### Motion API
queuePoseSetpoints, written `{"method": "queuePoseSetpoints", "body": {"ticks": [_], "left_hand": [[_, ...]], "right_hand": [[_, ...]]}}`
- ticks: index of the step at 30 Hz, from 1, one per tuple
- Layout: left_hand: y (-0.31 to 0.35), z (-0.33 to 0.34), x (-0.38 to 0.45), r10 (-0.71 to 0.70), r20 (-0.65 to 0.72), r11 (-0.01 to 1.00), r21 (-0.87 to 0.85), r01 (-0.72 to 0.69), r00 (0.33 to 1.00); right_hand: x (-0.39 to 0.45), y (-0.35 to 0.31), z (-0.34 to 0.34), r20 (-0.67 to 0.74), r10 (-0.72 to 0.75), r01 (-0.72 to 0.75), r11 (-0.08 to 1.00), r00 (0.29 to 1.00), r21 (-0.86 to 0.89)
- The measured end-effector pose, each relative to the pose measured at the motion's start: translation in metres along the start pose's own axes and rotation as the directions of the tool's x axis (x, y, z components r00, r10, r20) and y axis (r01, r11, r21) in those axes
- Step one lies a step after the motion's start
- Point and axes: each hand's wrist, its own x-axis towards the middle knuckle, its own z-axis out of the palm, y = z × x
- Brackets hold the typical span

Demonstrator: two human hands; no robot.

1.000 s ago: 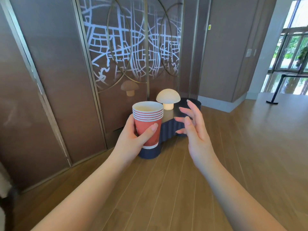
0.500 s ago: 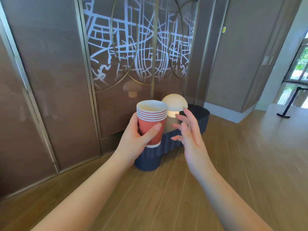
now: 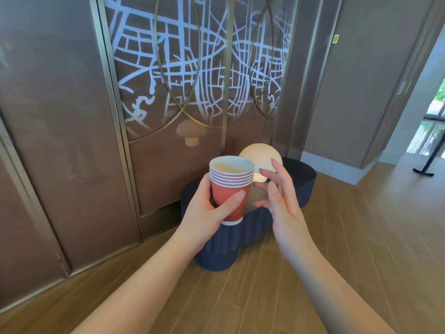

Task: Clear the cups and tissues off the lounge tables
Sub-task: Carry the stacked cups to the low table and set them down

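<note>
Left hand [image 3: 207, 213] carrying a nested stack of red paper cups [image 3: 230, 189] toward the low dark-blue ribbed counter [image 3: 240, 239].

Its grip is wrapping the stack's wall, while the right hand [image 3: 280, 201] is hovering released just beside it (nothing held); keeping the stack upright and squeezing gently seems wise, since the counter beyond the grip is mostly hidden.

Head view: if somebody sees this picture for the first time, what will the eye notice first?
First the stack of red cups at centre, gripped by the left hand, with the right hand open beside it. Behind them a glowing mushroom lamp stands on a dark blue table. Above, a white map pattern covers the wall panel.
</note>
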Motion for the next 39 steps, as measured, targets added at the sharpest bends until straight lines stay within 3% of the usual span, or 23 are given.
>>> {"method": "queuePoseSetpoints", "body": {"ticks": [22, 39], "left_hand": [[-0.176, 0.025, 0.338, -0.117, -0.129, 0.986, 0.103, 0.131, 0.985], [-0.370, -0.068, 0.579, -0.217, -0.112, 0.923, 0.301, 0.241, 0.970]], "right_hand": [[0.336, 0.244, -0.038, 0.077, 0.067, -0.070, 0.997, 0.995, 0.030], [0.526, 0.455, 0.056, 0.126, 0.265, -0.257, 0.963, 0.956, -0.079]]}}
